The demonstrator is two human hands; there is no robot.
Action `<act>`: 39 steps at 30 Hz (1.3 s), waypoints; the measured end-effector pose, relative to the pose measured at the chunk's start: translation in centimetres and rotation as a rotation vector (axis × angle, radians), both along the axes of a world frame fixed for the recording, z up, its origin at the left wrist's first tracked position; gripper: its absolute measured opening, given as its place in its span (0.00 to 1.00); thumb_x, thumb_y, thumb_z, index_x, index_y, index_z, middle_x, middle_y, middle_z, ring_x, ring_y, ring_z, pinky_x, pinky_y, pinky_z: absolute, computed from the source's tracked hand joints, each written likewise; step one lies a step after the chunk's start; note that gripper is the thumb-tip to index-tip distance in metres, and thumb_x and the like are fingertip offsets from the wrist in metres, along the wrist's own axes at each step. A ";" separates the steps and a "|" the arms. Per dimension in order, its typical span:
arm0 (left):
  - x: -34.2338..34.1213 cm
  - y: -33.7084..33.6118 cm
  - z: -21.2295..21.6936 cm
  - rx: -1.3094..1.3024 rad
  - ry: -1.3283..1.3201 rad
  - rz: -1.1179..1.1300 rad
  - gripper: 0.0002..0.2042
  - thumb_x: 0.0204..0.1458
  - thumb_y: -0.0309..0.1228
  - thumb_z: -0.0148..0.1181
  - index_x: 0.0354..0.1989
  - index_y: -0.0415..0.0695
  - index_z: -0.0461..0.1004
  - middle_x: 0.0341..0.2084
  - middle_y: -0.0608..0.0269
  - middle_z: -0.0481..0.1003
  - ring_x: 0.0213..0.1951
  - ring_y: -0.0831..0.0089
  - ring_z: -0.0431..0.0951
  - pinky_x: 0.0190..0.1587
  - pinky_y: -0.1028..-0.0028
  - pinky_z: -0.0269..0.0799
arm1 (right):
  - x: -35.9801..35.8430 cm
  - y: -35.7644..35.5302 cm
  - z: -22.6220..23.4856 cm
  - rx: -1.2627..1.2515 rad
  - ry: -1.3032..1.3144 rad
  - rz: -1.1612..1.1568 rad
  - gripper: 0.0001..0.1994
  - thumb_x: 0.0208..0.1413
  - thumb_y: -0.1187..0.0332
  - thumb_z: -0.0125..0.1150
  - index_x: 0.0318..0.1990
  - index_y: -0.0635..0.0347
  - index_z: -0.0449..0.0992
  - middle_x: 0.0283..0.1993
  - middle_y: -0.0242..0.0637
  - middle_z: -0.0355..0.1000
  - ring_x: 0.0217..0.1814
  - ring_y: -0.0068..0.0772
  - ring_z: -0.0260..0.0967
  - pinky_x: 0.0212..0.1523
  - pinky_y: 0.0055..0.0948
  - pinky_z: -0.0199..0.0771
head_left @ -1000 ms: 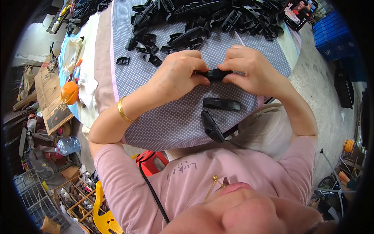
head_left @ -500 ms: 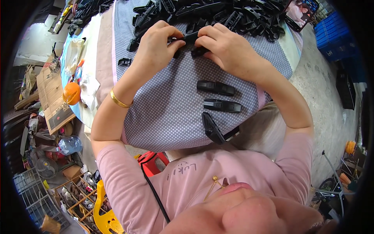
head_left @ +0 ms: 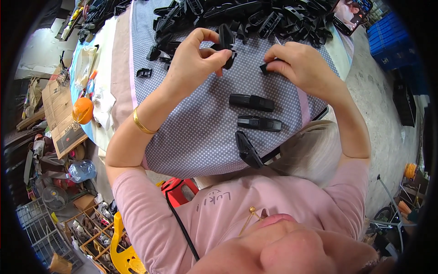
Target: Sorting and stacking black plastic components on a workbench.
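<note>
My left hand (head_left: 200,57) pinches an elongated black plastic part (head_left: 225,37) between thumb and fingers, tilted up over the cloth. In my right hand (head_left: 296,64) a small black plastic piece (head_left: 264,68) is gripped at the fingertips, mostly covered by them. The hands are apart. Below them on the dotted grey cloth (head_left: 191,132) lie two long black plastic parts, an upper one (head_left: 251,102) and a lower one (head_left: 259,123), side by side. A third black part (head_left: 248,150) rests slantwise at the table's near edge.
A heap of black plastic parts (head_left: 242,13) covers the far side of the table. One small black piece (head_left: 144,72) lies left of my left hand. An orange (head_left: 83,110) sits at the left edge; a phone (head_left: 352,16) stands far right, near a blue crate (head_left: 391,43).
My hands have moved apart, the right one going right with a small piece. The elongated part in my left hand has turned from level to upright.
</note>
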State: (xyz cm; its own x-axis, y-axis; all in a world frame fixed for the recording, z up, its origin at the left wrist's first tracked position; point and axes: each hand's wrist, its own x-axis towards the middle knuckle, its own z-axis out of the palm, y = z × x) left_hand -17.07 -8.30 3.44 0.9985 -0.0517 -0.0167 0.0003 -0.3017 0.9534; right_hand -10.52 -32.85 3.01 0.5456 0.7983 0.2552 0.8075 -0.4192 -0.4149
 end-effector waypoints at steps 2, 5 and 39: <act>-0.2 -0.4 0.1 -0.043 -0.019 -0.008 0.22 0.50 0.25 0.61 0.52 0.33 0.61 0.40 0.54 0.70 0.28 0.77 0.77 0.29 0.80 0.76 | -0.7 -0.5 0.9 -0.047 -0.061 0.030 0.11 0.49 0.69 0.63 0.41 0.61 0.75 0.33 0.39 0.71 0.36 0.40 0.71 0.38 0.34 0.71; -1.0 -1.1 0.7 -0.191 -0.062 -0.090 0.30 0.47 0.20 0.58 0.62 0.40 0.57 0.46 0.55 0.64 0.31 0.76 0.76 0.33 0.78 0.79 | -0.3 -0.8 0.8 -0.014 -0.195 0.025 0.13 0.45 0.71 0.66 0.40 0.62 0.76 0.34 0.38 0.71 0.36 0.38 0.71 0.38 0.32 0.72; -1.5 -2.1 -0.1 0.339 -0.300 -0.613 0.10 0.42 0.28 0.69 0.33 0.39 0.79 0.29 0.62 0.74 0.33 0.71 0.74 0.33 0.75 0.70 | 4.1 1.5 0.0 0.121 -0.646 -0.133 0.15 0.49 0.73 0.62 0.46 0.59 0.77 0.47 0.36 0.73 0.47 0.38 0.71 0.48 0.32 0.72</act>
State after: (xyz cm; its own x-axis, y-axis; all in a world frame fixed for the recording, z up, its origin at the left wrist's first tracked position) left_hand -18.61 -10.41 3.35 0.7568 -0.6391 0.1374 -0.5064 -0.4403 0.7414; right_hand -6.39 -31.33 2.99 0.3450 0.6797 0.6473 0.8538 -0.5137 0.0843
